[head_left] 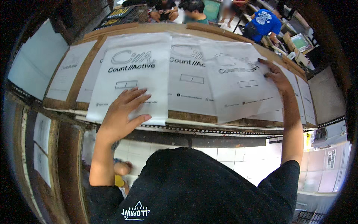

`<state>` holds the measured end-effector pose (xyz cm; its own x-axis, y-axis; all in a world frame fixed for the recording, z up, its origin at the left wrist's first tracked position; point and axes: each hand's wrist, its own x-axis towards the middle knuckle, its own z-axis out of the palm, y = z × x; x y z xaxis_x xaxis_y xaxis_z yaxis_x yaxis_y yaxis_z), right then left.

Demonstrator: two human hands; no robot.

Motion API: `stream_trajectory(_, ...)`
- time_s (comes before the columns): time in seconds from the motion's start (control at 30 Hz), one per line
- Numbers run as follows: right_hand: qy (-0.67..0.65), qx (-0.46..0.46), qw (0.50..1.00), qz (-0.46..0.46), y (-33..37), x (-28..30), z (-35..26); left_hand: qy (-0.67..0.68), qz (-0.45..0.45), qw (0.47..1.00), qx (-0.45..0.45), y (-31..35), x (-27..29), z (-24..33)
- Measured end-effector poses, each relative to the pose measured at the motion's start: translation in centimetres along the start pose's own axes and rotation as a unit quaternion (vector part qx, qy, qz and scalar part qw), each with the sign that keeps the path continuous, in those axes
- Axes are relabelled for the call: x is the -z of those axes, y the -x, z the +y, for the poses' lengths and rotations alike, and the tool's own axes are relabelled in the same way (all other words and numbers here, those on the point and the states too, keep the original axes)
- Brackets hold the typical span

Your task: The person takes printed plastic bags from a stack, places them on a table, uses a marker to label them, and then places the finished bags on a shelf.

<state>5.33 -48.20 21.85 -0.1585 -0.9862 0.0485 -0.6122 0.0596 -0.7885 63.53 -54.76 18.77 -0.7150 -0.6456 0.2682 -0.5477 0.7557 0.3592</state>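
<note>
My left hand lies with fingers spread over the lower part of a white printed sheet, thin like a plastic bag. That sheet overlaps its neighbours and its lower edge hangs past the board's front. My right hand reaches to the upper right edge of a translucent printed sheet, its index finger and thumb apart on the surface. This sheet looks slightly blurred and lies askew over others. Between the two is another printed sheet, partly covered.
More printed sheets, such as one at the far left, lie along the brown board. Wooden strips edge its far side. Beyond it sit several people; a person in a blue shirt bends at the far right. White floor tiles show below.
</note>
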Motion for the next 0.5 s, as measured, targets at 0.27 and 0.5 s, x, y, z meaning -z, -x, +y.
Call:
stream_trajectory(0.27, 0.485, 0.161, 0.842, 0.172, 0.5, -5.7, -7.3, -0.023, -0.034, 0.999, -0.033, -0.1, -1.1, -1.5)
stream_trajectory(0.5, 0.172, 0.388, 0.898, -0.119, 1.2, -21.7, -18.0, 0.092, 0.024, 0.992, 0.079, 0.6, -0.8, -1.1)
